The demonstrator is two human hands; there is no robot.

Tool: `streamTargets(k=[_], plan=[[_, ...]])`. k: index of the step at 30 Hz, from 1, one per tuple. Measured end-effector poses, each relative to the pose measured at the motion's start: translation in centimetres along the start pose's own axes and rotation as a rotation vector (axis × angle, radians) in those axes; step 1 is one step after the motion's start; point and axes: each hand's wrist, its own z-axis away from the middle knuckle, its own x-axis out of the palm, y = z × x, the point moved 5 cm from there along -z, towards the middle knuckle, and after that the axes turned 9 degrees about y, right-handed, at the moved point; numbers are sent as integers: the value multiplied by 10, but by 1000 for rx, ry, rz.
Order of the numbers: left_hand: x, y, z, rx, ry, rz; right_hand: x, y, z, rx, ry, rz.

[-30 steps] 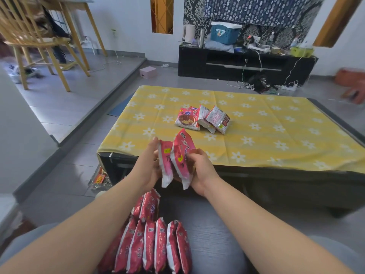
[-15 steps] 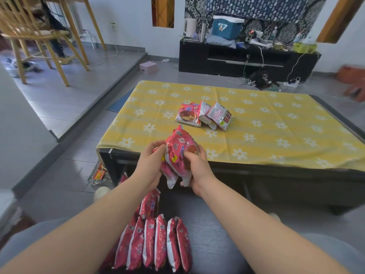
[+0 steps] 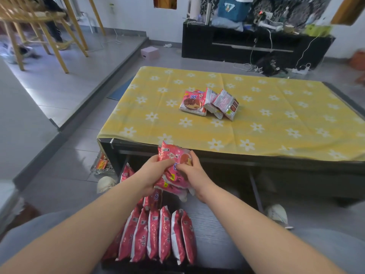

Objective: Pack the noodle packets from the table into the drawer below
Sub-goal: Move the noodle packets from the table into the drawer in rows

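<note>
My left hand (image 3: 154,171) and my right hand (image 3: 192,174) both grip a small stack of pink noodle packets (image 3: 173,167), held just below the table's front edge and above the open drawer (image 3: 213,234). Inside the drawer, several pink packets (image 3: 158,234) stand on edge in a row at its left side, with more packets behind them near the table. Three packets (image 3: 209,102) lie in a loose pile on the yellow flowered tablecloth (image 3: 276,119), beyond my hands.
The dark low table (image 3: 256,165) stands over the pulled-out drawer. White shoes (image 3: 105,183) (image 3: 277,214) rest on the grey floor either side. A black cabinet (image 3: 246,46) with clutter is at the back, wooden chairs (image 3: 39,26) at the far left.
Both hands have brought the held packets down from above the table edge toward the drawer and pressed them together into one stack. The camera tilted downward.
</note>
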Motion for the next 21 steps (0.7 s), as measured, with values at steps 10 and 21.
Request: streamTargets(k=[10,21], plan=[[18,-44,-25,-75,95,-12,18,33,-21,96,1,184],[26,-80,-57,-265,15,172,25,81,-52,158,17,431]])
